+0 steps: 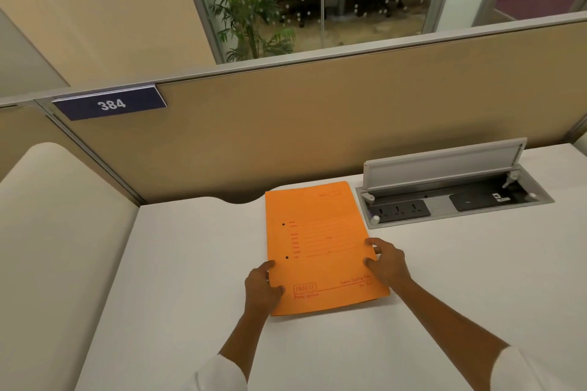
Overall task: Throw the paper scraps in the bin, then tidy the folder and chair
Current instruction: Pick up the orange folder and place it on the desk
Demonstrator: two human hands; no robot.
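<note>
An orange paper folder [317, 232] lies closed and flat on the white desk [190, 263], its printed cover facing up. My left hand [262, 287] grips the folder's lower left edge, thumb on top. My right hand [386, 262] holds its right edge, fingers resting on the cover. No paper scraps, bin or chair are in view.
An open power socket box [451, 197] with a raised lid sits in the desk just right of the folder. A tan partition [317, 124] with a blue "384" sign [109, 104] backs the desk. A side partition stands at the left. A plant and glass wall lie beyond.
</note>
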